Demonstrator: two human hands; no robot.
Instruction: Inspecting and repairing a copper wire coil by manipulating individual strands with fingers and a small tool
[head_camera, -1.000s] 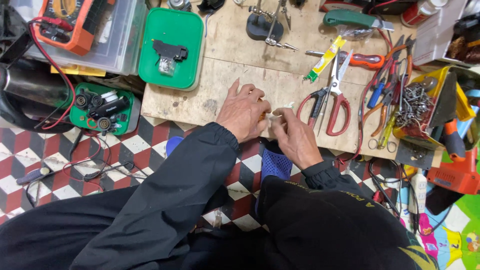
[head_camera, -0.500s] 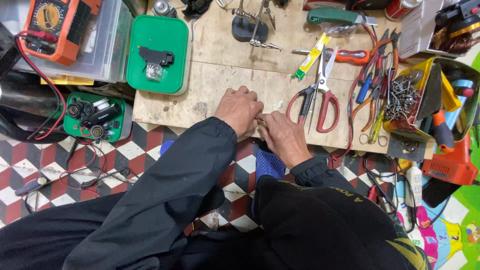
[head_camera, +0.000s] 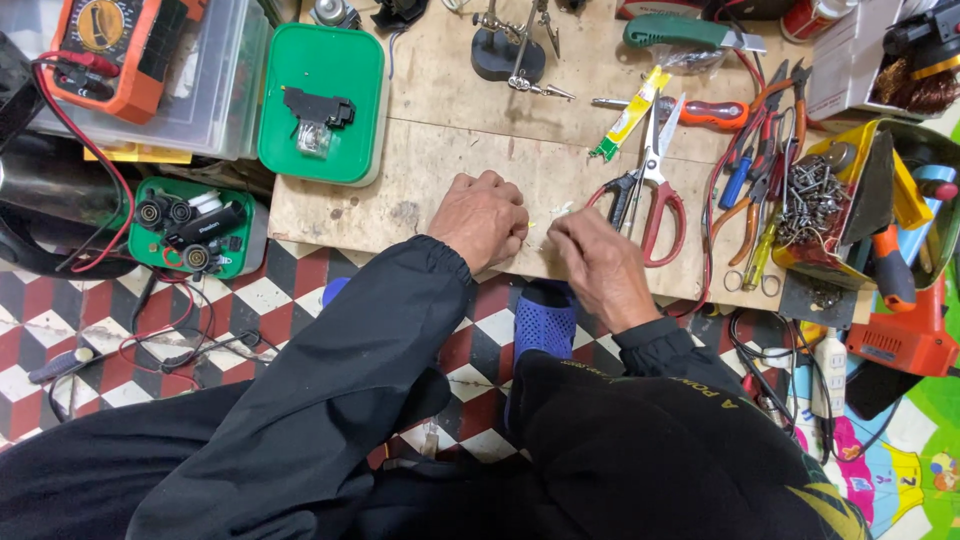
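Observation:
My left hand (head_camera: 482, 218) rests knuckles-up on the worn wooden board (head_camera: 440, 170), fingers curled. My right hand (head_camera: 597, 262) is close beside it, fingertips pinched toward the left hand. Between the two hands sits a tiny pale yellowish piece (head_camera: 553, 213), too small to tell what it is or which hand holds it. Red-handled scissors (head_camera: 652, 180) lie just right of my right hand.
A green lidded box (head_camera: 322, 100) with a black part stands at the board's left. An orange multimeter (head_camera: 108, 45) with red leads sits far left. Pliers and screwdrivers (head_camera: 755, 150), a yellow tray of screws (head_camera: 815, 200), and an orange power tool (head_camera: 895, 335) crowd the right. Checkered floor below.
The view has shifted slightly. Both hands stay together at the board's near edge, and my right hand has drawn a little away from the left.

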